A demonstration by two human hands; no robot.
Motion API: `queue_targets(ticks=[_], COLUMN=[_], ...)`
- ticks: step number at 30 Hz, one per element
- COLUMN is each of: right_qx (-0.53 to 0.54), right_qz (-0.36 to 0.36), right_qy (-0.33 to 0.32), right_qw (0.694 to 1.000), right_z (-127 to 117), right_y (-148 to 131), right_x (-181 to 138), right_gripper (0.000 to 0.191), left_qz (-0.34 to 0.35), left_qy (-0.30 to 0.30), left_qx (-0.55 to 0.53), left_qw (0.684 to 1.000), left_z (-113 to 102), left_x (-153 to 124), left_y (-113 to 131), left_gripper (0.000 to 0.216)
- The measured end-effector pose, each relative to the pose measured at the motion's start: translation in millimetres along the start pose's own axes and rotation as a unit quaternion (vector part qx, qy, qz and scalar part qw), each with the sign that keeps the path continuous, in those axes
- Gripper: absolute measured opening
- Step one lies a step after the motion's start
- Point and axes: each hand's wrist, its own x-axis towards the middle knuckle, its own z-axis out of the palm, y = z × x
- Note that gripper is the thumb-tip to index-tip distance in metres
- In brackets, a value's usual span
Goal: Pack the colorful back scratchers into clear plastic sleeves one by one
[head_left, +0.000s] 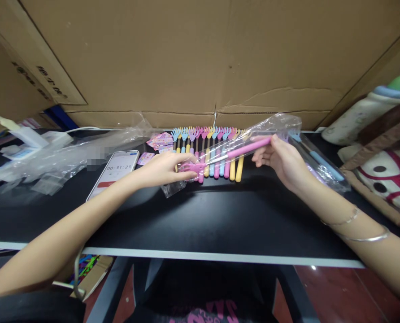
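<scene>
A pink hand-shaped back scratcher [232, 152] lies inside a long clear plastic sleeve [254, 134] held above the black table [200, 215]. My left hand [163, 169] pinches the sleeve's near end over the scratcher's claw. My right hand [280, 159] grips the pink handle through the plastic at the other end. Behind them, a row of several scratchers [206, 148] in pink, yellow and blue lies side by side on the table.
A phone [114, 172] showing a timer lies left of my left hand. Clear bags [68, 154] are heaped at the left, small pink cards [159, 141] beside the row. Another bagged blue scratcher [321, 161] lies at the right, near a patterned bag [384, 175]. A cardboard wall [200, 58] stands behind.
</scene>
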Motion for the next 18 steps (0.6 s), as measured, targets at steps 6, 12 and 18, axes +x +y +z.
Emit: queue_targets(ticks=[6, 12, 18], right_qx=[0.018, 0.061, 0.075], right_qz=[0.003, -0.033, -0.106], right_qy=[-0.009, 0.017, 0.146], right_qw=[1.000, 0.997, 0.981], right_z=[0.1, -6.1, -23.7], right_y=[2.6, -11.4, -21.8], right_x=[1.0, 1.1, 10.3], right_gripper=[0.044, 0.038, 0.031], left_qz=[0.002, -0.009, -0.074], left_qy=[-0.004, 0.032, 0.201], left_qx=[-0.006, -0.022, 0.004], left_qw=[1.000, 0.999, 0.977], left_z=[0.4, -3.4, -8.6], left_x=[-0.3, -0.7, 1.4], left_y=[-0.5, -1.8, -8.8], left_gripper=[0.039, 0.049, 0.048])
